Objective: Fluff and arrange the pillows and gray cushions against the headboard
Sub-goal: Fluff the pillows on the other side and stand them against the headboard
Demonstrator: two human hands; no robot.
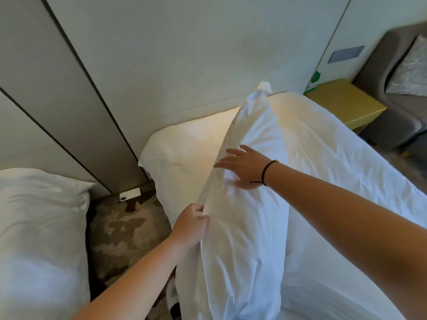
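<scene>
Currently three white pillows — left hand (191, 224) pinches upright pillow (242, 204), right hand (245, 168) spread flat on it — one gray cushion (409, 65).

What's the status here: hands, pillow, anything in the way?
Left hand pinching edge of upright white fabric pillow. Right hand flat, open, on its side. White phone on floor, clear of work.

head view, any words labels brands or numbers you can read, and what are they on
No text can be read in this view.
Green card standing on the yellow nightstand: some print, too blurred to read.
Gray wall panel: no legible marking.
White phone on the carpet: no brand visible.
Pillow and bedding: plain white.
</scene>
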